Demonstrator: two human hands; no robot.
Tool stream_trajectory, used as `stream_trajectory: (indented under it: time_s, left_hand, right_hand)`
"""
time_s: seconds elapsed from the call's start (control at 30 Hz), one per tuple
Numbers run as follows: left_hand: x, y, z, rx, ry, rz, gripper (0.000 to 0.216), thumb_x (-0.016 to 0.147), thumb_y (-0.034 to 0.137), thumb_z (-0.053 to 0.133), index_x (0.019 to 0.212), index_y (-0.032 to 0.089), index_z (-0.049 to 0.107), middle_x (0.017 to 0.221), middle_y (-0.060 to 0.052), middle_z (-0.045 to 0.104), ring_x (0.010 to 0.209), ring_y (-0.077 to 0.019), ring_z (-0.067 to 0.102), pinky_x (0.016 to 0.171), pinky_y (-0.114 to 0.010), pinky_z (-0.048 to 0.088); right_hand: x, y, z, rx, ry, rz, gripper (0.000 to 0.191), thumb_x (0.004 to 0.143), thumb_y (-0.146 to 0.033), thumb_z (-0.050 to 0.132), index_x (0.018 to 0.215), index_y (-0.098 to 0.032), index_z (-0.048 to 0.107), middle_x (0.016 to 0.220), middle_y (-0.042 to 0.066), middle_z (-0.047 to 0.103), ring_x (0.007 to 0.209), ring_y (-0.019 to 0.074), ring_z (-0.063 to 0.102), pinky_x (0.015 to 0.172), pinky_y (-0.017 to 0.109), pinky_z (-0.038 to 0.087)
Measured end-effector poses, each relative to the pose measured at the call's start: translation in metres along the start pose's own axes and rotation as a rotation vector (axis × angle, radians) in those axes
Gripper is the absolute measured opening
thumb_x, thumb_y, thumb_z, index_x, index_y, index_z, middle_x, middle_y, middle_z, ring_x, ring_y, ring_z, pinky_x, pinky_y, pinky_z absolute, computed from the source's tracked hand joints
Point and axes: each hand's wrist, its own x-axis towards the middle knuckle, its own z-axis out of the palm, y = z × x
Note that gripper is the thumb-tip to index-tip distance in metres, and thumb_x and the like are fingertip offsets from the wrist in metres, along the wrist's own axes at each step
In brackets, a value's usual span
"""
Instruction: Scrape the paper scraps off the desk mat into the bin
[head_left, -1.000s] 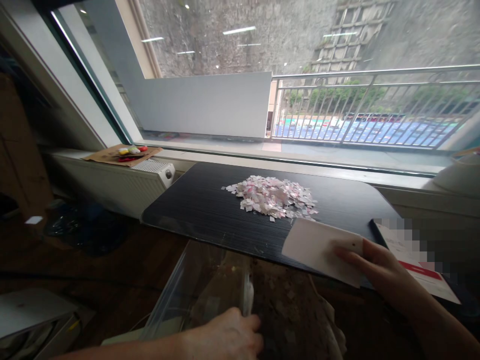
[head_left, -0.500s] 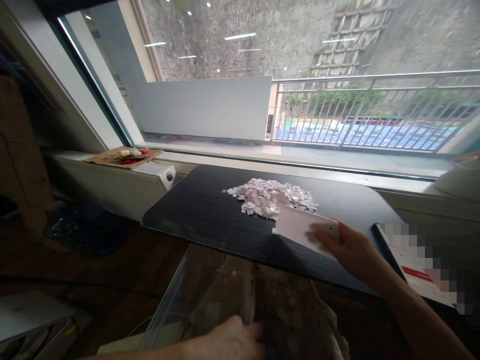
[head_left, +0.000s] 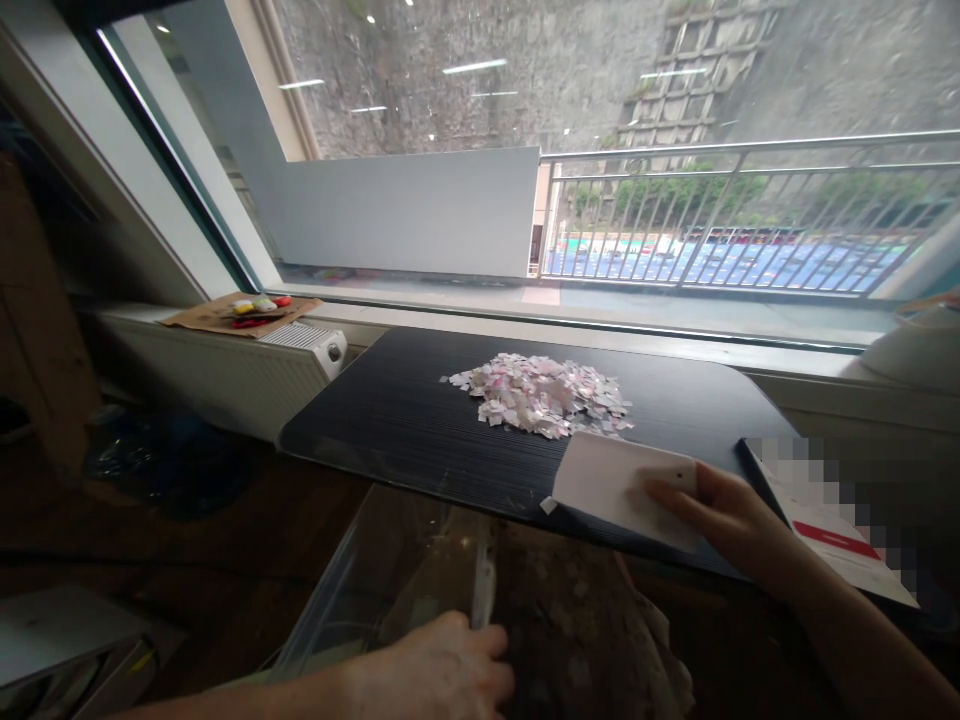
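Clock read from mid-view, twelve at the window glass (head_left: 465, 110). Holds pale card (head_left: 600, 475) in right hand (head_left: 720, 515) at four o'clock, thumb on top, other fingers mostly hidden beneath: narrow pinch on the holed end. Lies just short of heap of paper bits (head_left: 540, 395) near centre, over the near edge of the counter (head_left: 360, 400); cannot tell if flat on it or slightly raised. Looks thin, light, smooth, fairly stiff; likely flexes under a hard push. Best gripped at the holed end, long edge left free.

Bits probably feather-light, loose, quick to scatter in a draught; better gathered from behind than picked singly. One small scrap (head_left: 549, 506) at the card's near left corner.

At six, below the counter, left hand (head_left: 442, 665) with fingers curled round lower end of pale strip (head_left: 486, 580), beside clear bin (head_left: 330, 580).

Counter black, fine-grained, round-cornered; probably slick under paper. Toward nine, radiator (head_left: 217, 375) with brown sheet (head_left: 187, 315) on top; at eight to nine, bluish plastic bottles (head_left: 180, 465) on dark floor. Between three and four, red-banded booklet (head_left: 840, 540), partly pixelated. At two, railing (head_left: 750, 148) outside.
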Motion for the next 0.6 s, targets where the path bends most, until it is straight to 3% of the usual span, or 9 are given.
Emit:
stream_trajectory:
  time_s: [0.17, 0.27, 0.47, 0.6]
  left_hand:
    - [-0.004, -0.004, -0.016, -0.035, 0.0, 0.006, 0.025, 0.081, 0.018, 0.075, 0.065, 0.019, 0.056, 0.075, 0.0, 0.062, 0.075, -0.0187, 0.049, 0.046, -0.032, 0.022]
    - [-0.007, -0.006, -0.021, -0.026, -0.003, -0.005, 0.025, 0.082, 0.018, 0.074, 0.064, 0.019, 0.056, 0.075, -0.001, 0.062, 0.076, -0.0188, 0.05, 0.046, -0.032, 0.022]
    - [-0.011, -0.008, -0.016, -0.017, 0.005, -0.039, 0.027, 0.082, 0.022, 0.074, 0.063, 0.019, 0.056, 0.07, -0.001, 0.058, 0.071, -0.0191, 0.047, 0.044, -0.033, 0.017]
    - [-0.011, -0.007, -0.016, -0.024, 0.001, -0.05, 0.025, 0.081, 0.021, 0.075, 0.064, 0.019, 0.057, 0.071, -0.001, 0.059, 0.072, -0.0192, 0.047, 0.043, -0.033, 0.015]
  right_hand:
    - [0.004, 0.008, -0.002, 0.045, 0.031, 0.029, 0.056, 0.065, -0.069, 0.076, 0.09, -0.018, 0.075, 0.086, 0.009, 0.079, 0.073, 0.0259, 0.072, 0.06, 0.033, 0.058]
    - [0.007, 0.005, 0.004, 0.103, -0.026, 0.069, 0.056, 0.063, -0.067, 0.078, 0.089, -0.017, 0.075, 0.085, 0.009, 0.079, 0.073, 0.0257, 0.072, 0.061, 0.033, 0.058]
    - [0.005, -0.012, 0.01, 0.146, -0.106, 0.143, 0.059, 0.055, -0.068, 0.082, 0.086, -0.018, 0.076, 0.083, 0.008, 0.079, 0.071, 0.0257, 0.072, 0.062, 0.034, 0.058]
    - [-0.003, -0.015, 0.007, 0.111, -0.15, 0.118, 0.055, 0.06, -0.066, 0.08, 0.086, -0.018, 0.077, 0.082, 0.009, 0.079, 0.072, 0.0258, 0.073, 0.061, 0.033, 0.058]
